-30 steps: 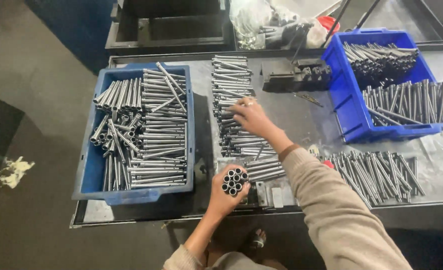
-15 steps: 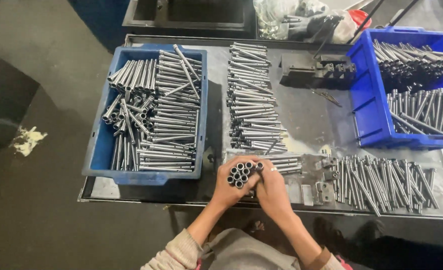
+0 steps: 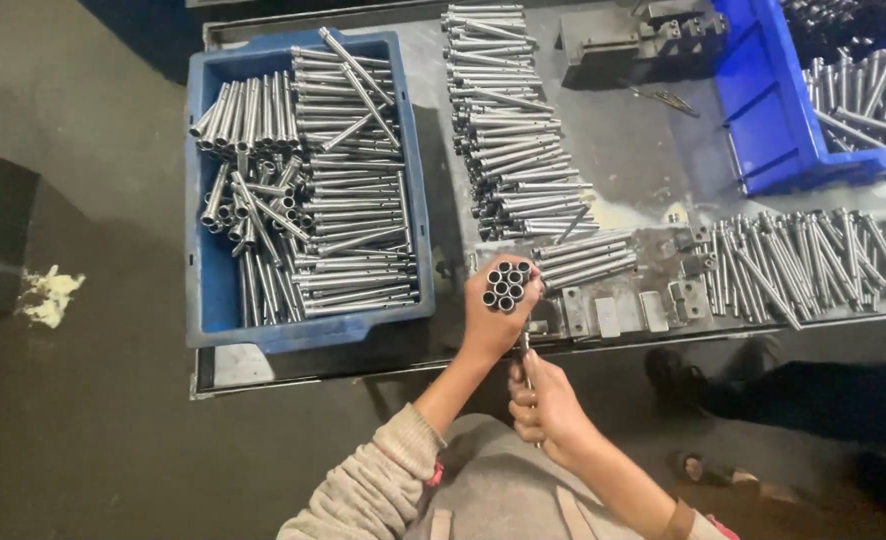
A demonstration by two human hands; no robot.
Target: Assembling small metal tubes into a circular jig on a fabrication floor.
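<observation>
While our left hand (image 3: pixel 495 322) clasps a bundle of metal tubes (image 3: pixel 505 285) upright, just right of the blue bin (image 3: pixel 213 290), our right hand (image 3: pixel 541 405) closes on their lower ends beneath, apparently to level them.

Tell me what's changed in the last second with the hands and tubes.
The right hand left the tube rows on the table, came back toward the body and now grips the lower end of the bundle. The left hand kept holding the bundle upright. The blue bin of tubes looks unchanged.
</observation>
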